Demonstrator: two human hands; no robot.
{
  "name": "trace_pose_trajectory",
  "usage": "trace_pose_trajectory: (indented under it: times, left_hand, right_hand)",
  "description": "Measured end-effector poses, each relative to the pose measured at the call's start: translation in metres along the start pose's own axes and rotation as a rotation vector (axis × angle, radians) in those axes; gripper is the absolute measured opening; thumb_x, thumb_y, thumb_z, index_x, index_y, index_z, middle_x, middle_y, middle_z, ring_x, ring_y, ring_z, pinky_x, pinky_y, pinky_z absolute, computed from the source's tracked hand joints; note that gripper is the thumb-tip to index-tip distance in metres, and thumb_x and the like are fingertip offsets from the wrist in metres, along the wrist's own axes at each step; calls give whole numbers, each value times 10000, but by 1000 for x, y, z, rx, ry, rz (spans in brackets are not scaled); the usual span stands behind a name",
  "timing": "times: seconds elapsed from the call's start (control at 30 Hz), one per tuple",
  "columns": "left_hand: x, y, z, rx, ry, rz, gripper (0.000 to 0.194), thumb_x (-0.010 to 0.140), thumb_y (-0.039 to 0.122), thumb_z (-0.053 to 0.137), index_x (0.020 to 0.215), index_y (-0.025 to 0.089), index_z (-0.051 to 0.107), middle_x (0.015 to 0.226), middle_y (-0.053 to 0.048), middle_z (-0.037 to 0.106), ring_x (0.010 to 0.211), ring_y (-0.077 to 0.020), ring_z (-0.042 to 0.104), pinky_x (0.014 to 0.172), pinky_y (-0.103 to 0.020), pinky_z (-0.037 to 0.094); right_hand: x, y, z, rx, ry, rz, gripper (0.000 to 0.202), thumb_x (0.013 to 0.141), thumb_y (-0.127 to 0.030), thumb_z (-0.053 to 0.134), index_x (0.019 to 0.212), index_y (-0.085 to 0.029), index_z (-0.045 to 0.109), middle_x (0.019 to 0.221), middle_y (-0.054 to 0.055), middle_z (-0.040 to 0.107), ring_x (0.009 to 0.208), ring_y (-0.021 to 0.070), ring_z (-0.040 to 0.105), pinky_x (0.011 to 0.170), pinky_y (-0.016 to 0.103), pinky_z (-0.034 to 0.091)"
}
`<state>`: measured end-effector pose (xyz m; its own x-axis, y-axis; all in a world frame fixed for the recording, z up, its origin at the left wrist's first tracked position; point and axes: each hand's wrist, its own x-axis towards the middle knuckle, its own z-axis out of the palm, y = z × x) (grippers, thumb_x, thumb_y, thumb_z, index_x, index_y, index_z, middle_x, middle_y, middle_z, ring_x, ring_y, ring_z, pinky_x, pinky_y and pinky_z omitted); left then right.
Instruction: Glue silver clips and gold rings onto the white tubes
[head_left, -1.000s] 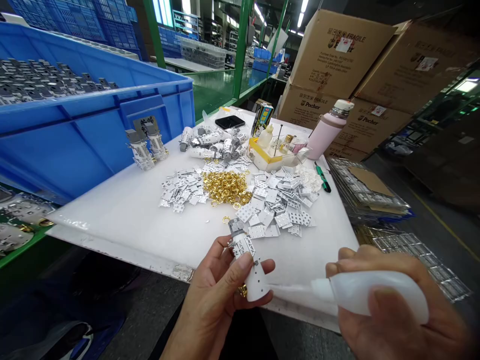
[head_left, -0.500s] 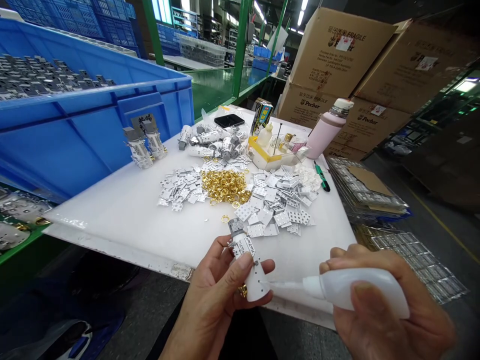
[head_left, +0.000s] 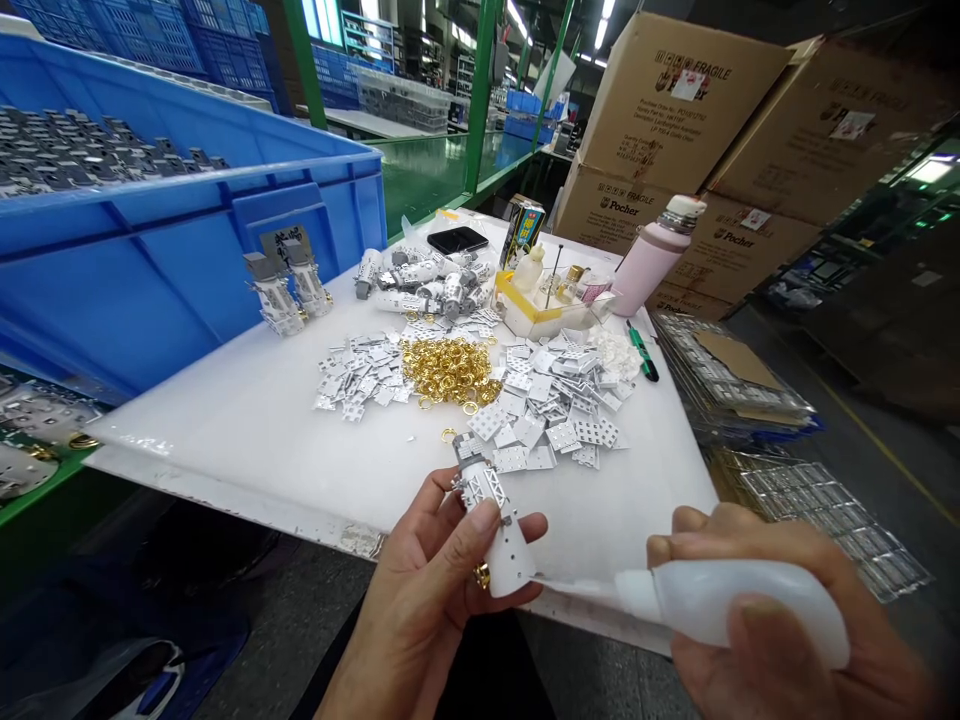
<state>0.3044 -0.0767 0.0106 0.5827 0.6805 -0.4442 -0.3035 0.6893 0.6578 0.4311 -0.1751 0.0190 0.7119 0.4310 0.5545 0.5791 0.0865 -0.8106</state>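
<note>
Between the thumb and fingers of my left hand (head_left: 442,570) is a white and grey plastic model part (head_left: 508,555), its flared end tilted down toward me. A bit of gold shows under its lower edge. My right hand (head_left: 780,610) is wrapped round a translucent squeeze bottle (head_left: 739,600), whose thin nozzle points left. The nozzle tip is at the flared end's right edge; whether it touches I cannot tell. Beyond my hands lie a pile of gold rings (head_left: 450,372), small flat white pieces on the left (head_left: 364,370) and perforated white plates on the right (head_left: 551,400).
A big blue crate (head_left: 300,210) of grey parts borders the table (head_left: 247,440) on the left, with two upright assemblies (head_left: 274,295) before it. Farther back are similar white assemblies (head_left: 431,280), a phone (head_left: 457,240), a yellow-edged tray (head_left: 525,318) and a pink flask (head_left: 654,260). Cartons (head_left: 675,110) stand behind.
My right hand and the squeeze bottle have moved slightly right and down. The nozzle tip has shifted from the part's face to its lower right edge. My left hand has barely moved.
</note>
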Motion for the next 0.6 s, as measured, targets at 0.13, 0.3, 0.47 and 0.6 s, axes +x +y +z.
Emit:
trace_pose_trajectory:
  times: [0.13, 0.3, 0.47, 0.6]
  left_hand:
    - [-1, 1, 2, 15, 6, -6, 245, 872, 306, 646, 1092, 218, 583, 1111, -77, 633, 1068, -302, 667, 683, -298, 600]
    - [0, 2, 2, 20, 15, -8, 258, 859, 297, 663, 1085, 226, 563, 1084, -63, 616, 1055, -306, 671, 685, -323, 608]
    - [0, 3, 3, 47, 17, -16, 251, 881, 308, 637, 1094, 219, 540, 1141, -80, 603, 1081, -302, 661, 681, -287, 597]
    - [-2, 3, 3, 36, 18, -18, 266, 879, 308, 639, 1104, 223, 526, 1171, -91, 611, 1067, -298, 668, 696, -303, 597]
  right_hand:
    - [-4, -8, 6, 41, 32, 86, 262, 820, -487, 687, 748, -236, 697, 681, 5, 653, 765, 205, 604, 660, 323, 412]
    - [-4, -9, 8, 15, 65, 126, 293, 790, -531, 698, 732, -244, 704, 697, -2, 647, 862, 214, 603, 704, 315, 401]
    - [-4, -8, 9, 23, 47, 125, 275, 793, -513, 707, 741, -243, 702, 706, 1, 654, 891, 208, 602, 700, 303, 411]
    - [-5, -12, 8, -37, 45, 93, 277, 800, -521, 695, 737, -251, 692, 691, -11, 660, 844, 198, 616, 708, 309, 410]
